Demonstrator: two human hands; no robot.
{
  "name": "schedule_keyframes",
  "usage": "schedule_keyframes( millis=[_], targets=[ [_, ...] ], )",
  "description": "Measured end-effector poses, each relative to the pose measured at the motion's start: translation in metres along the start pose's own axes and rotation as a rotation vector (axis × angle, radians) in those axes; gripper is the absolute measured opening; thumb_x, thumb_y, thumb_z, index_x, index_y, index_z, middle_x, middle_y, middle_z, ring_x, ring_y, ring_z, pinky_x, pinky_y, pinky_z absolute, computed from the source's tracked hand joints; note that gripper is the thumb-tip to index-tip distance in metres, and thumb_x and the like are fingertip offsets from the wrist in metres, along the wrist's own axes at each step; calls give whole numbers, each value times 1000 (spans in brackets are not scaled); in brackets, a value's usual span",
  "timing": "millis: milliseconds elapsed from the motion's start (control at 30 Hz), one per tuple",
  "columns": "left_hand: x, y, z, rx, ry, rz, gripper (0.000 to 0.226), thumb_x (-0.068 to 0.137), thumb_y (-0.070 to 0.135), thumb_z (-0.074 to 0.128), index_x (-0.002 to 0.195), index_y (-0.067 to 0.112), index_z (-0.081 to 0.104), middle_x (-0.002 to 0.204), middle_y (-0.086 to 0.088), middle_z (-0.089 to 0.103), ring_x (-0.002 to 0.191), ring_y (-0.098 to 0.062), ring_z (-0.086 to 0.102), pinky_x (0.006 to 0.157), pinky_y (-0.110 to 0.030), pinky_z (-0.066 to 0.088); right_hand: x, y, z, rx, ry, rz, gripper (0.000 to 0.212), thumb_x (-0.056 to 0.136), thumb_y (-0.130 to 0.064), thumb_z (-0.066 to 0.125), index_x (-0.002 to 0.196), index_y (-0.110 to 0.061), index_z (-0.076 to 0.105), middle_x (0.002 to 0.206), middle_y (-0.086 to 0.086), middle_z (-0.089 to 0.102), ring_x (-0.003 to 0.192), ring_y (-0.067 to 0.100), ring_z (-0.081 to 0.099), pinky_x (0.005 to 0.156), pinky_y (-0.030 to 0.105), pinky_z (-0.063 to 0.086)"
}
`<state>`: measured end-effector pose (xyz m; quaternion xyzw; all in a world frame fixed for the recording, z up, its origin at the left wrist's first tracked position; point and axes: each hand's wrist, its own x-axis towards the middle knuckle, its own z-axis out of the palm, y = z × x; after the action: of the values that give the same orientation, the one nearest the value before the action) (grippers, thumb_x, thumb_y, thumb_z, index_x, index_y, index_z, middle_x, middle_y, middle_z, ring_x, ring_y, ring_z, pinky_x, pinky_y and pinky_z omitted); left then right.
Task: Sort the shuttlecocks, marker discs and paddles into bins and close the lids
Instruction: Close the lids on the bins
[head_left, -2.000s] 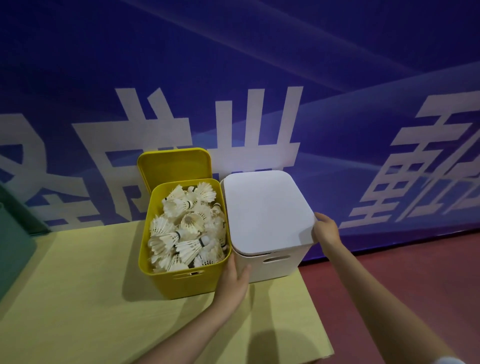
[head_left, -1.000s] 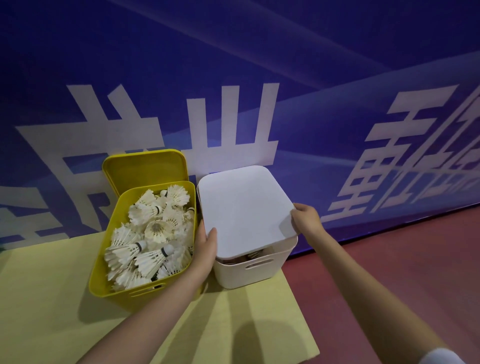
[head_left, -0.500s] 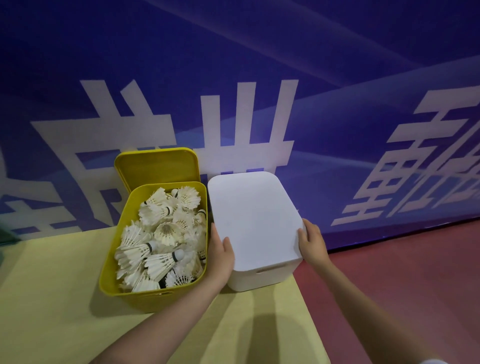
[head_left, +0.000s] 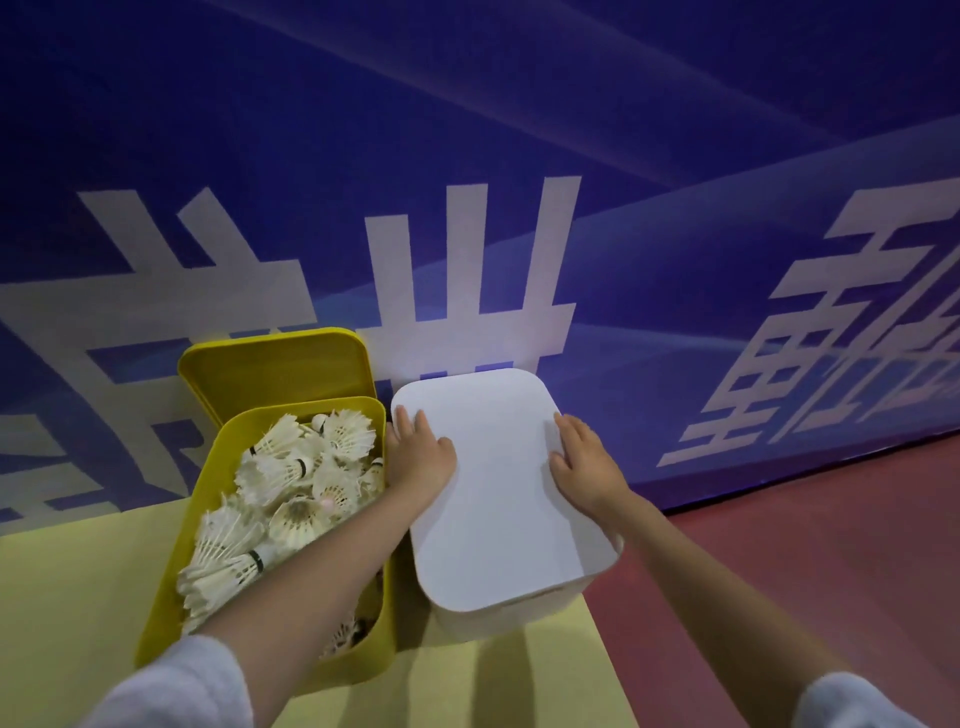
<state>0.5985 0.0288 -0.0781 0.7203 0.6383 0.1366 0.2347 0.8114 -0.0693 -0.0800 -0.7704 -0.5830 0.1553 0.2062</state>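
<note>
On the yellow surface (head_left: 78, 587), the left hand (head_left: 422, 457) and right hand (head_left: 584, 462) press flat, fingers straight, on the white lid (head_left: 498, 499) of the white bin (head_left: 519, 613), so this one looks closed. Left of it, the yellow bin (head_left: 171, 587) holds the shuttlecocks (head_left: 291, 493), its yellow lid (head_left: 270, 369) propped behind at the far wall, 1 closing left; discs and paddles are unseen.
</note>
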Motion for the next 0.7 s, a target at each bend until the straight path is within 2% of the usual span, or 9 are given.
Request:
schedule_keyframes(
  millis=[133,267,400,533,600,700],
  targets=[
    [30,-3,0,163,64,55,60,97,36,33,150,14,18,160,-10,2,147,-30,-3,118,-40,16,60,-14,9,-104,-63,-46,55,100,-31,34,150,-15,18,158,2,14,141,24,20,107,40,35],
    [57,-14,4,306,100,145,60,98,38,31,151,14,18,159,-11,9,147,-27,8,118,-36,16,97,-21,18,-223,-82,-34,53,99,-36,32,147,-18,19,159,-1,9,135,27,27,91,40,46],
    [61,-15,13,397,133,158,59,96,37,33,148,11,24,156,-15,20,142,-30,22,116,-37,20,107,-13,24,-195,-50,-43,48,99,-35,35,143,-18,26,157,-1,13,128,30,34,80,36,44],
    [64,-11,11,392,142,160,59,93,39,39,144,9,32,150,-17,29,134,-33,30,111,-40,28,121,-5,24,-65,-55,-41,51,100,-35,35,147,-17,26,154,3,24,127,31,41,93,41,45],
    [62,-11,11,385,139,160,61,94,42,38,145,10,30,151,-17,27,137,-33,27,112,-40,26,130,-5,21,112,-60,103,52,100,-36,37,146,-15,31,147,8,40,127,30,44,99,40,41],
    [59,-13,9,340,141,177,58,95,43,37,146,14,31,154,-15,24,142,-31,21,115,-40,22,136,-5,11,545,-51,317,39,98,-36,43,126,-13,57,127,6,60,108,22,56,87,31,41]
  ],
)
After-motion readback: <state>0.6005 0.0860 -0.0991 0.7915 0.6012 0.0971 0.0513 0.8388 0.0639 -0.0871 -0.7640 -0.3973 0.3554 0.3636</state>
